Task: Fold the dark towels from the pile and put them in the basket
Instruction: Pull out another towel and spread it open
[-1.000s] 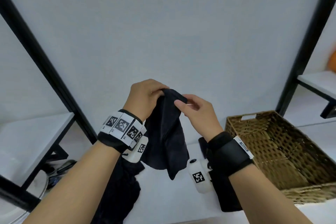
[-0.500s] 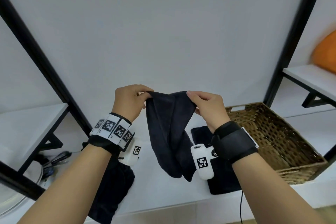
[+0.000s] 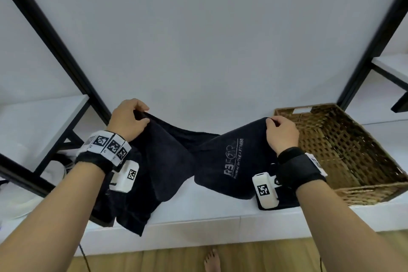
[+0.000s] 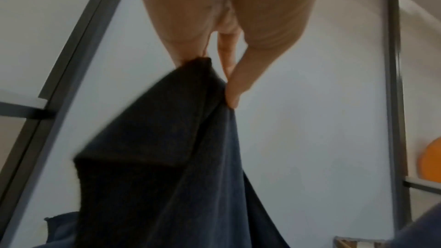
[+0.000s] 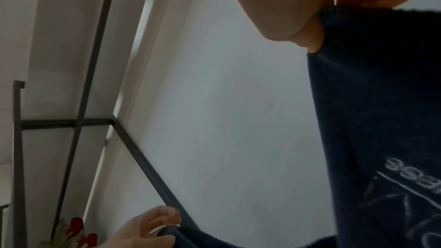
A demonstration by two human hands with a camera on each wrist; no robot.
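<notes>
The left hand [image 3: 127, 120] has its fingers [image 4: 235, 84] and thumb clamped on one top corner of a dark towel [image 3: 227, 161], and the right hand [image 3: 281, 133] pinches the other top corner between thumb and curled fingers. The one held towel sags between the two hands, in the air above the white table [image 3: 194, 212], twisted in the middle; its right half shows pale printed lettering. Under the left forearm a dark towel pile [image 3: 103, 210] hangs over the table's front edge, and a second dark cloth [image 3: 287, 200] lies flat beneath the right wrist, just beside one woven wicker basket [image 3: 353, 161] at the table's right end. Behind is a plain white wall [image 3: 209, 40] framed by two black posts, with white shelves on either side. Wooden flooring and one bare foot [image 3: 212, 260] show below.
</notes>
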